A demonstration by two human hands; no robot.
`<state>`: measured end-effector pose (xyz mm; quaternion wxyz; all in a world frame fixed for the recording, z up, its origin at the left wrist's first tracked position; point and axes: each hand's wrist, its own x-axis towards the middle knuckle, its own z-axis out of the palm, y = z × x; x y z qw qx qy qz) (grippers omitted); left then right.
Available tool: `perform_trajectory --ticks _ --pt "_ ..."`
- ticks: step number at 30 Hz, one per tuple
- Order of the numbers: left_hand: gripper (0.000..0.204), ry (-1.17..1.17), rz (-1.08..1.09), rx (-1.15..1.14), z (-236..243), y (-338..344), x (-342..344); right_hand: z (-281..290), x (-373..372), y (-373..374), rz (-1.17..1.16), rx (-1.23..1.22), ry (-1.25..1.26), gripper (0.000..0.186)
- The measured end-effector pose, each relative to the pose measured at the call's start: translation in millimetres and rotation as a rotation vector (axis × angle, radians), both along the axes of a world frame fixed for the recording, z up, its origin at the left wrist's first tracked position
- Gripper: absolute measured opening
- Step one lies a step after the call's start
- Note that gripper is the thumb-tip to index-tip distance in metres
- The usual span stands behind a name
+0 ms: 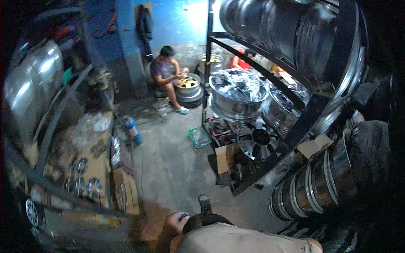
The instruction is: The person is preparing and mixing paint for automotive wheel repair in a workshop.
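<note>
Left hand's (173, 221) grip I can't tell, right hand unseen; discs (94, 187) lie near the shelf edge (78, 205), perhaps for reach.

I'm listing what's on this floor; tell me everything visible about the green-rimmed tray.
The tray looks shallow, roughly four-sided and plastic, with a bright green rim around a paler, greyish middle. It rests on the grey floor, beside a dark rack post. Whether it touches the post or holds anything is too small to tell.
</note>
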<state>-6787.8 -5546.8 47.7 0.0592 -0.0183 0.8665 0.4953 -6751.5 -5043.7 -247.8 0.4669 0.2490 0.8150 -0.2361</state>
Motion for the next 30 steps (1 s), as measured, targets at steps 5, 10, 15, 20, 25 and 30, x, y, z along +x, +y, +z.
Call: perform_trajectory --ticks 5,10,15,20,25,30 --pt "0.024 -0.06 0.086 -0.038 -8 -35 -111 8 -229 -133 0.529 0.03 0.368 0.034" --pt "0.027 -0.143 0.166 -0.169 -16 -78 -185 125 -469 -290 0.491 -0.403 0.647 0.04" --pt "0.026 -0.141 0.362 0.045 -100 -132 -246 193 -609 -406 0.612 -0.448 0.897 0.033" --pt "0.028 -0.051 0.455 0.017 -136 -201 -317 181 -684 -467 0.592 -0.567 0.756 0.031" --pt "0.032 -0.292 0.401 -0.06 -70 -262 -464 162 -727 -483 0.578 -0.58 0.568 0.028" --pt "0.032 -0.24 0.221 -0.179 -24 -330 -593 149 -783 -487 0.364 -0.503 0.573 0.028"
